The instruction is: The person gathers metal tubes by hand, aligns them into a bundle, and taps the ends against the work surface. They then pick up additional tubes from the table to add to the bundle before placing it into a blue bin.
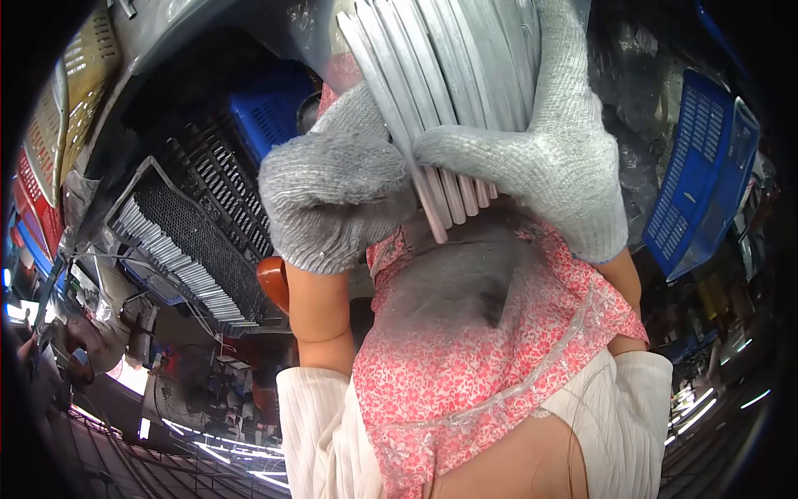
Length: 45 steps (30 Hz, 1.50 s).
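Note:
A bundle of long, thin silvery metal rods (457, 71) slants across the top middle of the view, above my lap. Their rounded lower ends poke out beneath my hands. My left hand (337, 195), in a grey knitted glove darkened with dirt, closes on the bundle's left side near those ends. Over the front of the rods lies the thumb of my right hand (565, 158), in a lighter grey glove. Its fingers run up along the bundle's right edge, gripping it. Rods hide part of the left fingers.
To the left stands a black mesh crate (187, 249) with a row of similar silvery rods. A blue basket (266, 112) sits behind it; a yellow basket (83, 79) and red basket (37, 204) are farther left. Another blue basket (698, 175) stands right. A smudged pink floral apron (465, 358) covers my lap.

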Motion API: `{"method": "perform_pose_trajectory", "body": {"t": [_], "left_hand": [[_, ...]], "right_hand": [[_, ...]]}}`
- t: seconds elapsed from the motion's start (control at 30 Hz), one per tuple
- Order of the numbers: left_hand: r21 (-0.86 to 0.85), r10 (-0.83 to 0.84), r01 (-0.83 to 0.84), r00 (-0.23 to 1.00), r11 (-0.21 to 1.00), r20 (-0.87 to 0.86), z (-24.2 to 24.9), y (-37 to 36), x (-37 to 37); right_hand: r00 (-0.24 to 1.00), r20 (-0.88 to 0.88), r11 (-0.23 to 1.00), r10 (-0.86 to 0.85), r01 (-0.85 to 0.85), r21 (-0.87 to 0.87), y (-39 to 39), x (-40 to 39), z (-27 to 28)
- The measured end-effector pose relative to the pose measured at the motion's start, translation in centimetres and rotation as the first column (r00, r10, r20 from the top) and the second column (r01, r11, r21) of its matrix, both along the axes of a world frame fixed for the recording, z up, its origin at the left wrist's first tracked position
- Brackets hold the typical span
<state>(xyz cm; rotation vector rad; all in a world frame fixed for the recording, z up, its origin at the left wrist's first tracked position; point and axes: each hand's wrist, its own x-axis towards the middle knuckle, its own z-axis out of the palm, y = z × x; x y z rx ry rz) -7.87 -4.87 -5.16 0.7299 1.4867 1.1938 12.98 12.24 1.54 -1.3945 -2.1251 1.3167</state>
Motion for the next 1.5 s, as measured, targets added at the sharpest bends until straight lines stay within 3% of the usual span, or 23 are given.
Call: {"method": "perform_pose_trajectory", "body": {"t": [0.1, 0.2, 0.43, 0.57, 0.67, 0.7, 0.73, 0.8, 0.97, 1.03, 1.1, 1.13, 1.2, 1.23, 1.27, 1.3, 1.33, 1.37, 1.4, 1.47, 1.5], "left_hand": [[0.005, -0.07, 0.071, 0.993, 0.997, -0.099, -0.2, 0.3, 0.4], [0.015, -0.086, 0.089, 0.987, 0.996, -0.138, -0.5, 0.4, 0.6], [0.02, -0.065, 0.067, 0.992, 0.998, -0.111, -0.9, 0.3, 0.6], [0.034, 0.118, -0.124, 0.985, 0.992, 0.129, -0.7, -0.3, -0.2], [0.032, 0.424, -0.492, 0.78, 0.87, 0.46, -0.5, -1.1, -3.3], [0.041, 0.474, -0.577, 0.707, 0.816, 0.525, -0.6, -1.6, -4.0], [0.04, 0.474, -0.577, 0.707, 0.816, 0.526, -1.0, -1.9, -4.3], [0.086, 0.148, -0.387, 0.535, 0.918, 0.832, -2.1, -2.8, -5.5], [-0.066, 0.034, 0.006, 0.811, 0.998, 0.584, 6.4, 7.7, 3.7], [-0.096, 0.0, 0.067, 0.82, 0.993, 0.573, 7.5, 9.8, 4.4], [-0.169, -0.077, 0.261, 0.724, 0.951, 0.686, 7.4, 10.7, 4.0], [-0.168, -0.077, 0.26, 0.725, 0.951, 0.685, 6.9, 10.9, 4.1], [-0.172, -0.169, 0.381, 0.712, 0.909, 0.681, 5.6, 10.7, 4.1], [-0.178, -0.365, 0.562, 0.715, 0.808, 0.597, 5.1, 10.5, 3.8], [-0.18, -0.364, 0.562, 0.714, 0.808, 0.598, 5.0, 9.9, 4.1], [-0.182, -0.227, 0.491, 0.66, 0.852, 0.716, 4.9, 9.3, 4.8], [-0.197, -0.09, 0.419, 0.574, 0.886, 0.814, 4.9, 8.8, 5.4], [-0.177, -0.053, 0.431, 0.471, 0.885, 0.88, 4.8, 8.6, 5.6], [-0.176, -0.054, 0.435, 0.467, 0.883, 0.883, 4.6, 8.2, 6.0], [-0.137, -0.018, 0.455, 0.32, 0.88, 0.947, 3.7, 7.1, 6.6], [-0.098, -0.038, 0.455, 0.28, 0.885, 0.959, 3.1, 6.5, 6.9]], "right_hand": [[1.0, 0.015, 1.0, -0.006, 0.006, 0.017, -0.3, -1.3, 2.1], [1.0, 0.028, 0.976, 0.005, -0.011, 0.216, -0.2, -1.0, 0.3], [1.0, 0.001, 0.981, 0.017, -0.017, 0.194, 0.1, -0.9, 1.1], [0.988, -0.149, 0.998, -0.024, 0.015, -0.065, 0.6, -1.1, 3.3], [0.925, -0.355, 0.92, -0.138, -0.012, -0.391, 1.3, -1.2, 5.1], [0.894, -0.267, 0.834, -0.359, 0.18, -0.522, 1.1, -2.7, 5.4], [0.894, -0.266, 0.834, -0.36, 0.18, -0.521, 1.1, -2.6, 5.4], [0.864, -0.352, 0.812, -0.361, 0.105, -0.574, 1.4, -2.0, 4.9], [0.776, -0.51, 0.762, -0.372, -0.058, -0.645, 1.3, -0.9, 3.6], [0.838, -0.382, 0.783, -0.39, 0.083, -0.616, 0.3, -1.5, 3.0], [0.877, -0.249, 0.796, -0.412, 0.213, -0.567, -0.8, -2.2, 2.3], [0.887, -0.181, 0.801, -0.425, 0.275, -0.532, -1.2, -2.2, 2.1], [0.901, -0.203, 0.817, -0.383, 0.228, -0.529, -1.5, -1.8, 1.4], [0.912, -0.217, 0.847, -0.348, 0.206, -0.491, -1.7, -1.8, 1.3], [0.921, -0.23, 0.873, -0.314, 0.185, -0.452, -1.9, -1.8, 1.3], [0.921, -0.227, 0.871, -0.316, 0.187, -0.455, -1.6, -1.7, 1.3], [0.958, -0.18, 0.945, -0.224, 0.168, -0.282, -0.9, -1.7, 1.3], [0.984, -0.112, 0.987, -0.139, 0.128, -0.101, -0.4, -1.5, 1.1], [0.984, -0.107, 0.986, -0.143, 0.132, -0.102, -0.2, -1.0, 0.2], [0.831, -0.507, 0.91, -0.229, -0.002, -0.415, 0.3, 0.5, -2.1], [0.813, -0.575, 0.816, -0.094, -0.267, -0.512, 1.4, 1.6, -2.7]]}}
